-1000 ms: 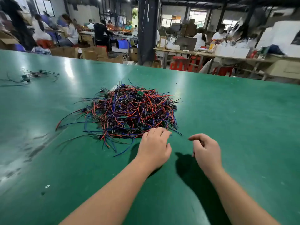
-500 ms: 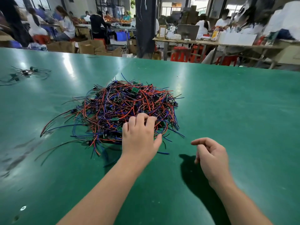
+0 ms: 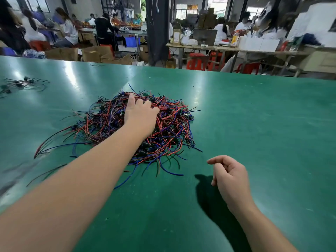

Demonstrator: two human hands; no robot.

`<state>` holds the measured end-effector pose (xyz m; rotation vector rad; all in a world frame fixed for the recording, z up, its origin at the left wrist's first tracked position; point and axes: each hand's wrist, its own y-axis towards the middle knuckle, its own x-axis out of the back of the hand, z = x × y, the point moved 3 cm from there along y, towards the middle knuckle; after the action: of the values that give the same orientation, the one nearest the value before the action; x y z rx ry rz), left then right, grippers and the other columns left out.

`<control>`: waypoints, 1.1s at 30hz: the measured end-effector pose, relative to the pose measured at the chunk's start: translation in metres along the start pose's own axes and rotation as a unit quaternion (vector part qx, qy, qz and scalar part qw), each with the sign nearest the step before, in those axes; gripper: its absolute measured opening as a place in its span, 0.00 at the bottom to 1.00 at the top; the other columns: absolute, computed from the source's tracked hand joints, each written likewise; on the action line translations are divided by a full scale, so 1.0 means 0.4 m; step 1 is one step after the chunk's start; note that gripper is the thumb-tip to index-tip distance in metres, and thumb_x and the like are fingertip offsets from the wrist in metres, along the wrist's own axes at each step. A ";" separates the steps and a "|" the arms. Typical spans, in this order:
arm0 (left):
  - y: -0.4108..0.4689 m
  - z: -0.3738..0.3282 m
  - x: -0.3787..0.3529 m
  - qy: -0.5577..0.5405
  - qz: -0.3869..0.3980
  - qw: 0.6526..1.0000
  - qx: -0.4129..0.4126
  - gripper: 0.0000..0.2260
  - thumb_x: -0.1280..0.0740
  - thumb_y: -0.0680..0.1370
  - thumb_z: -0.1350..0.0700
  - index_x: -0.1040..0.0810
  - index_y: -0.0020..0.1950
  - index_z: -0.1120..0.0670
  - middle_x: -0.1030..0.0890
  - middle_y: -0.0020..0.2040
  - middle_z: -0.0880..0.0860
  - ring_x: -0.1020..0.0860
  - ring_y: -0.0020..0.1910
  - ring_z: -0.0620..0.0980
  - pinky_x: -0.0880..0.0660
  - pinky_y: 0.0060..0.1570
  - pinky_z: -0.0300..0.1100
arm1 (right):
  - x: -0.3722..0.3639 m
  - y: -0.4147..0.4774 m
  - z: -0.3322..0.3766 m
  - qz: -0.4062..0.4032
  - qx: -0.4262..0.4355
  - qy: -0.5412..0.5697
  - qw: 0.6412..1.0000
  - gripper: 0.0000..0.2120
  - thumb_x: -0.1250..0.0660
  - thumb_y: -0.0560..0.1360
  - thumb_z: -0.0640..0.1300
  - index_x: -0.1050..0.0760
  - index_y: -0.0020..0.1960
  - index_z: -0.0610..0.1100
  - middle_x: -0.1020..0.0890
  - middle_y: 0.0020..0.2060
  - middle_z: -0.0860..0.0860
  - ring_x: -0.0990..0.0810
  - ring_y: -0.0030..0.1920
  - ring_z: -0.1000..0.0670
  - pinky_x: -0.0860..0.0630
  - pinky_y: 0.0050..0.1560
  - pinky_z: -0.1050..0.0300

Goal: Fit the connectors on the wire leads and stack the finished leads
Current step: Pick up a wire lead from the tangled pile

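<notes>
Left hand [image 3: 141, 115] atop wire-lead pile [image 3: 172, 128]

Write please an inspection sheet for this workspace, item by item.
Surface: green table, glossy.
Job's things: tangled pile of red and blue wire leads, centre; smaller bunch far left.
Clutter: nothing seen.
Hands: left hand on the pile, fingertips among wires, grip unclear; right hand loosely curled, empty.
Cables: nothing seen beyond the leads.
Surroundings: people working behind, cardboard boxes, red stools.
</notes>
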<state>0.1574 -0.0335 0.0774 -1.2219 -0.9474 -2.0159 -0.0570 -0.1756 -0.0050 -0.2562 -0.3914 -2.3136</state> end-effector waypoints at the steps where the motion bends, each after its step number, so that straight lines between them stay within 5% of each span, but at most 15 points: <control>1: -0.006 0.001 -0.003 0.004 -0.016 1.000 -0.002 0.18 0.42 0.77 0.59 0.29 0.65 0.45 0.28 0.65 0.53 0.32 0.66 0.57 0.54 0.71 0.60 | 0.000 0.000 0.001 0.001 0.000 0.000 1.000 0.15 0.41 0.72 0.32 0.22 0.38 0.49 0.27 0.19 0.51 0.28 0.21 0.55 0.34 0.26 0.62; 6: -0.049 0.052 -0.016 0.026 -0.070 0.997 -0.006 0.08 0.37 0.78 0.51 0.23 0.57 0.45 0.21 0.55 0.49 0.26 0.59 0.55 0.49 0.70 0.56 | 0.003 -0.001 0.003 0.000 -0.002 0.003 1.000 0.15 0.41 0.72 0.32 0.22 0.38 0.48 0.27 0.19 0.51 0.28 0.21 0.55 0.34 0.24 0.65; 10: -0.086 0.127 0.025 -0.102 -0.178 0.978 0.030 0.08 0.33 0.76 0.44 0.16 0.49 0.45 0.16 0.47 0.48 0.25 0.52 0.54 0.42 0.57 0.50 | -0.002 -0.006 0.010 0.004 0.001 -0.002 1.000 0.14 0.41 0.72 0.32 0.22 0.38 0.47 0.27 0.20 0.52 0.29 0.21 0.55 0.34 0.23 0.65; 15: -0.112 0.162 0.166 -0.272 -0.343 0.896 0.075 0.10 0.35 0.78 0.48 0.17 0.51 0.52 0.16 0.42 0.51 0.22 0.41 0.54 0.34 0.44 0.44 | -0.002 -0.007 0.012 0.006 0.002 -0.006 1.000 0.14 0.41 0.73 0.32 0.22 0.39 0.47 0.26 0.20 0.52 0.29 0.21 0.56 0.34 0.23 0.66; 17: -0.133 0.151 0.228 -0.380 -0.362 0.846 0.090 0.10 0.35 0.78 0.48 0.18 0.49 0.52 0.19 0.38 0.47 0.23 0.34 0.46 0.30 0.37 0.38 | -0.001 -0.007 0.013 0.004 0.009 -0.006 1.000 0.14 0.41 0.73 0.32 0.22 0.38 0.48 0.26 0.19 0.51 0.29 0.21 0.56 0.34 0.23 0.66; 21: -0.173 0.067 0.259 -0.696 -0.148 0.698 0.081 0.05 0.31 0.77 0.54 0.19 0.44 0.53 0.20 0.32 0.48 0.23 0.24 0.42 0.26 0.23 0.36 | 0.007 -0.006 0.016 0.002 0.005 0.025 1.000 0.16 0.42 0.72 0.30 0.22 0.39 0.47 0.27 0.19 0.49 0.28 0.22 0.53 0.33 0.25 0.64; 26: -0.250 -0.087 0.140 -0.831 0.094 0.533 0.129 0.10 0.28 0.70 0.51 0.18 0.47 0.55 0.24 0.26 0.46 0.29 0.20 0.42 0.35 0.21 0.31 | 0.012 -0.014 0.035 0.068 -0.110 0.252 0.959 0.14 0.41 0.75 0.31 0.18 0.41 0.42 0.26 0.24 0.47 0.32 0.21 0.51 0.35 0.22 0.65; 30: -0.314 -0.175 0.038 -0.856 0.140 0.469 0.167 0.06 0.28 0.71 0.51 0.19 0.39 0.53 0.25 0.25 0.46 0.31 0.19 0.41 0.38 0.21 0.28 | -0.012 -0.039 0.068 0.180 -0.156 0.350 0.906 0.10 0.32 0.70 0.46 0.16 0.45 0.41 0.24 0.30 0.48 0.31 0.26 0.54 0.31 0.26 0.65; 33: -0.336 -0.204 0.009 -0.848 0.121 0.493 0.154 0.13 0.26 0.64 0.48 0.22 0.42 0.54 0.25 0.24 0.46 0.34 0.18 0.41 0.39 0.20 0.30 | -0.039 -0.061 0.080 0.217 -0.147 0.332 0.906 0.15 0.29 0.63 0.51 0.18 0.44 0.42 0.22 0.32 0.50 0.30 0.26 0.56 0.32 0.26 0.67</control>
<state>0.0122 -0.0233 0.0180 -2.7105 -1.5265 0.3344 -0.0620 -0.1378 0.0152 0.2812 0.3337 -1.8592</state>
